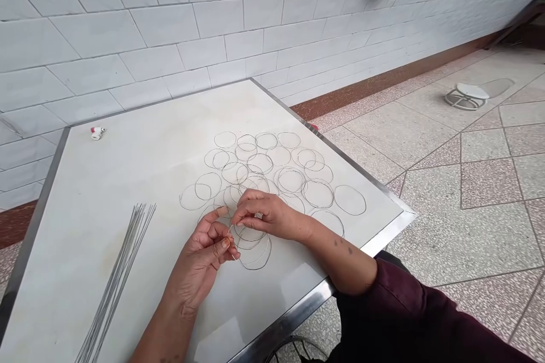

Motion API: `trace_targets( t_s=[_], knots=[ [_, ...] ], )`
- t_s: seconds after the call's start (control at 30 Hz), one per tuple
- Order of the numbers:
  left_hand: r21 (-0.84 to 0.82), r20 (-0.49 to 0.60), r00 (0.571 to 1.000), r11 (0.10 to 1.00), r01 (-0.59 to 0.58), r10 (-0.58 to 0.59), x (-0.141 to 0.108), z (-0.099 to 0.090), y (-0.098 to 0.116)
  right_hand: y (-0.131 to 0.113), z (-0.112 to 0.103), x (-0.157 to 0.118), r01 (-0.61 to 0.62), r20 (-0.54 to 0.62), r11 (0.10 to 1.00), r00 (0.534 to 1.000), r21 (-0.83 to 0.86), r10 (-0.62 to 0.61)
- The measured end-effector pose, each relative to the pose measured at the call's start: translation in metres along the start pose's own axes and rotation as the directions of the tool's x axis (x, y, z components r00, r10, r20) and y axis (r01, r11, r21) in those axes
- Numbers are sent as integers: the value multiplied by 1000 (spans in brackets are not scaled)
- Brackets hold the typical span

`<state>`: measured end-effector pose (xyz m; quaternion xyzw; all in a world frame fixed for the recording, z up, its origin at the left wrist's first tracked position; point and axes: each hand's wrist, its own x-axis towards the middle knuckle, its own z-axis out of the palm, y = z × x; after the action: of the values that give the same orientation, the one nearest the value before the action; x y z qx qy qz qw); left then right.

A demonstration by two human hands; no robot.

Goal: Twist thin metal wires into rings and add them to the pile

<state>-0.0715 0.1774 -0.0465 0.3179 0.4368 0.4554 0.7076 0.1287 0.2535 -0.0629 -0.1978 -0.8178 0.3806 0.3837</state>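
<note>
Wire ring (pixel 251 236), pinched by left hand (pixel 198 261) fingers (pixel 221 232) and right hand (pixel 272 215) fingers (pixel 249 207), more wire rings (pixel 289 180) overlapping on the worktop (pixel 140 125), straight wires (pixel 117 275) near its left edge

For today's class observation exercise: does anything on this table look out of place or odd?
Yes, a small white-and-red object sits alone near the far corner of the table. It looks odd because it stands well apart from the wire rings and straight wires, and matches neither.
</note>
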Motion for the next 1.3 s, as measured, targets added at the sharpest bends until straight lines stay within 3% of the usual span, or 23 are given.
trace_targets(
  t_s=[0.23, 0.53, 0.77, 0.9, 1.03, 1.17, 1.3],
  knots=[
    [16, 48, 999, 1000, 2, -3, 0, -1, -4, 2, 1, 0, 52, 11, 998, 999, -43, -51],
    [-15, -84, 995, 999, -50, 48, -2, 7, 3, 4, 1, -1, -72, -70, 997, 995, 4, 72],
    [39, -17, 1000, 999, -18, 18, -3, 7, 2, 3, 4, 0, -79, -90, 997, 993, 21, 80],
    [45, -52, 997, 998, -46, 48, -2, 7, 3, 0, 4, 1, -111, -155, 993, 981, 49, 117],
    [76, -69, 997, 997, -23, 28, -2, 7, 3, 1, 4, 0, -78, -123, 996, 989, 53, 84],
    [97, -14, 1000, 995, 12, -11, -3, 6, 1, 5, 4, -1, -51, -105, 996, 993, 75, 58],
    [87, 22, 999, 996, -26, 24, -3, 5, -2, 4, 2, 0, -48, -103, 990, 993, 135, 62]
  ],
)
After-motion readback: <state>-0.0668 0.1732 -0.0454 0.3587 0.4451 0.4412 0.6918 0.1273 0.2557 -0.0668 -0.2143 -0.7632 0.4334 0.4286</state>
